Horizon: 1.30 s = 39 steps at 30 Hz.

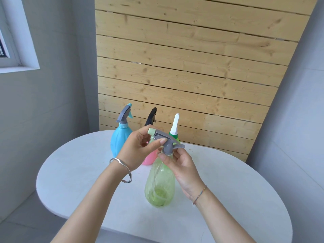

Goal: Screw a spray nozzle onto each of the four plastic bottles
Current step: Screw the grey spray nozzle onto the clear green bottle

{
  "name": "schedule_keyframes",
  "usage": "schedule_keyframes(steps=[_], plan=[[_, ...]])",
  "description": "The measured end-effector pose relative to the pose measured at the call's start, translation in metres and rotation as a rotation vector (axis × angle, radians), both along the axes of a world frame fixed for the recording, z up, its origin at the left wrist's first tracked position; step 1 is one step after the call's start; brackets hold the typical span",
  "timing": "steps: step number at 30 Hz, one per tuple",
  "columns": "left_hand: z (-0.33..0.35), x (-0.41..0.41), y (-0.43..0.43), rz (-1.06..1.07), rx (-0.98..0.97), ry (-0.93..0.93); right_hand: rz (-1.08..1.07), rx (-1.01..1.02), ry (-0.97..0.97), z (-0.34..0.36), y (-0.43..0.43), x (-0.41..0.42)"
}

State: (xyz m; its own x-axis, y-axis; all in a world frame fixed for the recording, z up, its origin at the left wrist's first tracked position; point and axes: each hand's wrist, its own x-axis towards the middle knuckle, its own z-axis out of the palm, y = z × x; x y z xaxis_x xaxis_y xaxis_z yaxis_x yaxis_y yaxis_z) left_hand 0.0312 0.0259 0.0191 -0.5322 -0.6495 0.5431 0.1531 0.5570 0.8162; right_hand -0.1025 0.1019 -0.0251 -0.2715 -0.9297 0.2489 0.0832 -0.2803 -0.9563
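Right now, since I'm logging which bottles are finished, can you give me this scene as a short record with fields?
front bottle: translucent light-green plastic bottle, upright on the white rounded table
its top: grey trigger spray nozzle, seated on the neck; tightness cannot be told
left hand: pinches the nozzle head
right hand: grips the nozzle collar
behind, all capped: blue plastic bottle with grey nozzle; pink plastic bottle with black nozzle; bright green plastic bottle with white nozzle
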Motion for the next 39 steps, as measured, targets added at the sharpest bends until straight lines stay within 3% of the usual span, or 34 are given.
schedule_keyframes(steps=[4, 9, 13, 18, 22, 27, 32, 37, 39], plan=[[-0.001, 0.001, -0.001, -0.005, 0.018, 0.000, 0.121, 0.043, 0.025, 0.004, 0.005, -0.003], [0.001, 0.001, 0.001, -0.021, 0.001, -0.002, 0.010, 0.015, 0.016, 0.000, 0.001, 0.000], [0.002, 0.002, 0.001, -0.025, -0.004, -0.003, 0.153, 0.054, -0.023, 0.003, 0.007, -0.005], [0.002, 0.002, 0.003, -0.023, -0.018, -0.002, -0.023, 0.009, -0.036, -0.002, 0.002, 0.002], [0.001, 0.004, 0.001, -0.028, -0.021, -0.003, 0.151, 0.046, -0.028, 0.003, 0.008, -0.005], [-0.001, 0.003, 0.001, -0.036, -0.023, -0.009, -0.017, 0.005, -0.046, -0.002, 0.001, 0.002], [-0.001, 0.004, 0.000, -0.052, 0.011, -0.029, 0.180, 0.042, -0.070, 0.004, 0.005, -0.009], [-0.001, 0.004, 0.001, -0.042, -0.018, -0.016, 0.002, -0.010, -0.054, -0.001, -0.001, -0.002], [-0.001, 0.005, 0.000, -0.042, -0.018, -0.020, 0.087, -0.001, -0.077, 0.001, 0.001, -0.005]])
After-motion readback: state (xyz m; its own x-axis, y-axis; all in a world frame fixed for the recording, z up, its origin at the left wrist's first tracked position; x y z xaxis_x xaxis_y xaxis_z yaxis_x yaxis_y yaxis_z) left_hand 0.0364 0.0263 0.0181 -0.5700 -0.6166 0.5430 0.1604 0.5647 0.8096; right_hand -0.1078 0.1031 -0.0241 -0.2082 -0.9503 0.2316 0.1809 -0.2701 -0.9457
